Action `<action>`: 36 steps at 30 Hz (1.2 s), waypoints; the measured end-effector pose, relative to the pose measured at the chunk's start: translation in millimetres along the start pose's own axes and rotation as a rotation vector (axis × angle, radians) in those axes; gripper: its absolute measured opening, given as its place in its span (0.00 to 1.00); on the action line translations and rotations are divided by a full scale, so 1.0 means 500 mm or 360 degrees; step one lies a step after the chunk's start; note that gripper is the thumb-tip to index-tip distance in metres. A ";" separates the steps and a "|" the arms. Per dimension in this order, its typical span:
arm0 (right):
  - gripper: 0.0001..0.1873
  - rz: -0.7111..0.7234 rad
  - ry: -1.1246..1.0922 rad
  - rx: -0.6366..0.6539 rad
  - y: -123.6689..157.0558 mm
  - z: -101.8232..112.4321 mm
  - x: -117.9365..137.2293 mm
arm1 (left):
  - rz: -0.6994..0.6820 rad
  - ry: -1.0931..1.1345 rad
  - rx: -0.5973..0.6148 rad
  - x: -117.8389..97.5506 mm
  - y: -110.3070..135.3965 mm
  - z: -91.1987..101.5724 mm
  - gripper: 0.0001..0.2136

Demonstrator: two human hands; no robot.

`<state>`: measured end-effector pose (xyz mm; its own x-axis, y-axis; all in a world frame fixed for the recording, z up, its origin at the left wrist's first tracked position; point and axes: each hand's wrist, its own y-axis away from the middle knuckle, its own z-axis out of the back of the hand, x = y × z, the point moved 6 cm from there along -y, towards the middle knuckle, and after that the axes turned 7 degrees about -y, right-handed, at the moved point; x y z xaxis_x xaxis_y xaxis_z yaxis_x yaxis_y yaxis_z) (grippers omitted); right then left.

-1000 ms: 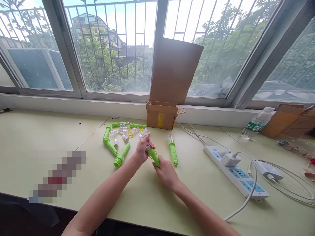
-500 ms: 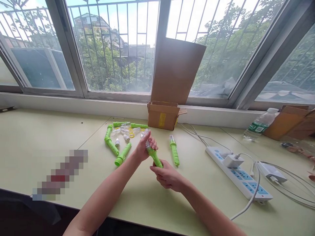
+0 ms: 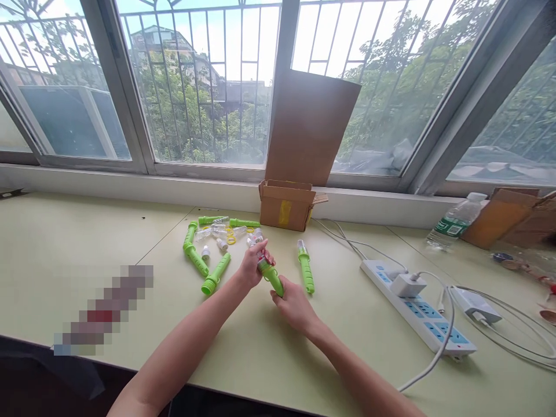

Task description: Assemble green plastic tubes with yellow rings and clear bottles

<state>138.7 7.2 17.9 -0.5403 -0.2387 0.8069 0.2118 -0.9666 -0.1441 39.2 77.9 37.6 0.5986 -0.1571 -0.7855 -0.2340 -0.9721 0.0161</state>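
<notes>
Both hands are on one green-handled light stick (image 3: 271, 277), tilted over the table with its clear end up and to the left. My left hand (image 3: 252, 266) is closed around the clear end and hides much of it. The lower end of the green handle is in my right hand (image 3: 295, 306), its fingers wrapped round it. Just right of them lies another light stick (image 3: 306, 269) with a clear top. To the left are several loose green handles (image 3: 217, 275), clear tubes (image 3: 203, 233), small white-based pieces (image 3: 205, 253) and yellow rings (image 3: 231, 240).
An open cardboard box (image 3: 284, 207) stands against the window ledge. On the right are a white power strip (image 3: 419, 307) with a plugged-in charger (image 3: 407, 285), trailing cables and a water bottle (image 3: 458, 223). A blurred patch (image 3: 104, 313) covers something at the left.
My right hand has shifted its grip on the green handle, with its back turned more upward. My left thumb, raised before, is now lower against the clear end.
</notes>
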 end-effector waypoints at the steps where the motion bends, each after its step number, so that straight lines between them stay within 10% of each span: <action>1: 0.10 0.0015 -0.0112 0.0020 0.002 -0.004 0.005 | 0.0004 -0.0021 0.0036 -0.002 0.000 -0.002 0.18; 9: 0.14 -0.0482 -0.1017 0.0487 0.035 -0.047 0.009 | -0.0003 0.0051 0.0351 -0.023 0.016 -0.030 0.14; 20: 0.18 -0.0664 -0.1310 0.0805 0.053 -0.048 0.027 | 0.0032 0.0061 0.0490 -0.038 0.034 -0.052 0.16; 36: 0.11 -0.0238 -0.0993 0.0436 0.018 -0.047 0.002 | 0.0011 -0.0197 0.0269 -0.014 0.010 -0.019 0.19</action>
<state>120.8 -4.1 4.1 -0.0284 0.0727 0.9969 0.4138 -0.9070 0.0779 41.1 72.6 49.0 0.5001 -0.1312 -0.8560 -0.3696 -0.9263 -0.0740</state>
